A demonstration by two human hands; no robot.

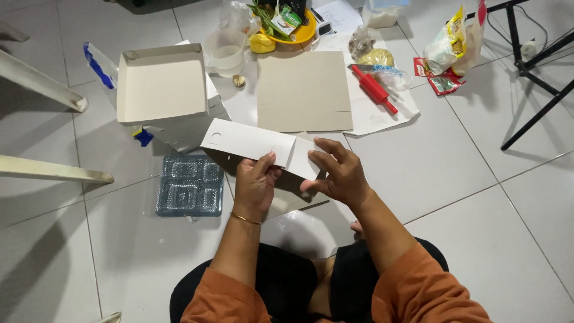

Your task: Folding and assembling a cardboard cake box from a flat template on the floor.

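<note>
White cardboard is making up the open box [160,84] sitting at ten o'clock, its shallow tray showing nothing inside. Just below it, at about nine o'clock of the hands, a blue compartmented plastic tray [190,185] is lying flat, its pockets looking bare. A clear plastic cup [226,52] is standing beside the box at eleven o'clock, and a yellow bowl [299,34] at twelve o'clock is holding green vegetables and small packets. A flat sheet of grey cardboard [304,91] is lying on white paper at twelve o'clock, with a red rolling pin [373,88] resting at one o'clock, and plastic bags of snacks [449,45] are slumping at two o'clock.

At centre, the left hand [256,185] and the right hand [335,173] are both pinching a folded white card panel [254,143], thumbs on top, holding it up above the floor with the hands near each other.

Everything is resting on a floor of pale grey tiles [478,227]. White chair legs [42,84] are slanting in at nine o'clock; a black metal stand [538,90] is standing at two o'clock.
</note>
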